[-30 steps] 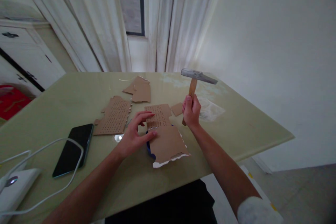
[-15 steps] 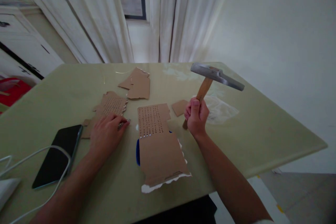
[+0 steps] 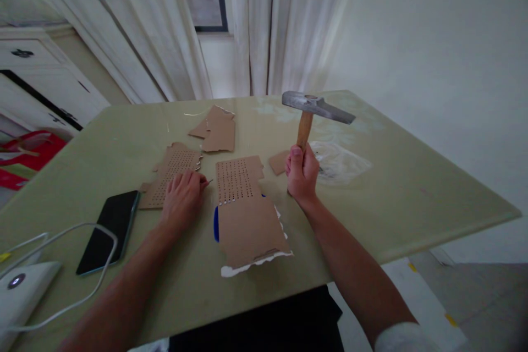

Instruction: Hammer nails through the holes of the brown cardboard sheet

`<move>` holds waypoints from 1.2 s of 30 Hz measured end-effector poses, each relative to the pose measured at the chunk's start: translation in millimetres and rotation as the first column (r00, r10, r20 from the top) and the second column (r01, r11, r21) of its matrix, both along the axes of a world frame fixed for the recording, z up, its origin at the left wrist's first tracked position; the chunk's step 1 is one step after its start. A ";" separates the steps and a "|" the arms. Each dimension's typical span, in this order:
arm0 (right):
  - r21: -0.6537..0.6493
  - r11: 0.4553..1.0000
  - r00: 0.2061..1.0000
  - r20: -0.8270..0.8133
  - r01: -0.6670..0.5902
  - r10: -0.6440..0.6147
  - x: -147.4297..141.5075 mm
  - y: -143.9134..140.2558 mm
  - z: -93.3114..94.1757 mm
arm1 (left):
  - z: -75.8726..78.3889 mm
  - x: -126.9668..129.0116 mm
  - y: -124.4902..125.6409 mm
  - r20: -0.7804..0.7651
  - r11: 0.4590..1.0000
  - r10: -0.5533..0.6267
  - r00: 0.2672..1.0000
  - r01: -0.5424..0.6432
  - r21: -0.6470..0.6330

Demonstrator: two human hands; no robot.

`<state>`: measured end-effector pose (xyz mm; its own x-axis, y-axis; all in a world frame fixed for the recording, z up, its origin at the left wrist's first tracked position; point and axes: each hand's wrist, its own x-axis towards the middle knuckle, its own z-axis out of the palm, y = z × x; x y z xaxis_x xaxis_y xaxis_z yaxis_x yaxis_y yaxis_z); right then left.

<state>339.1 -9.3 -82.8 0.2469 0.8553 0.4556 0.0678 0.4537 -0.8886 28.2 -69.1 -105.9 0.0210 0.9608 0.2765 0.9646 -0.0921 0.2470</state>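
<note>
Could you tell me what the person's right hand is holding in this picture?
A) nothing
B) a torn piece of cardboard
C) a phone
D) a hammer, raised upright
D: the right hand grips the wooden handle of the hammer, its metal head up above the table.

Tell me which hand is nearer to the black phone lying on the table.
Left. The left hand rests on the table just right of the phone, by a perforated cardboard piece. The right hand grips the hammer much farther right, beyond the central cardboard.

Hammer [image 3: 317, 108] raised, cardboard [image 3: 244, 210] (perhaps nailed)
</note>
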 end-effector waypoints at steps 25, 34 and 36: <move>-0.053 0.999 0.999 0.039 -0.003 0.005 1.5 -3.2 3.4 | 52.9 55.0 -29.6 0.827 0.984 -0.179 0.534 0.103 0.147; -0.001 0.999 0.997 0.069 0.042 -0.042 0.4 -6.7 3.9 | 57.7 56.9 -36.2 0.722 0.972 -0.227 0.653 0.191 0.133; 0.004 0.999 0.998 0.057 0.032 -0.032 0.7 -6.5 3.9 | 57.9 56.8 -35.6 0.702 0.972 -0.227 0.675 0.198 0.125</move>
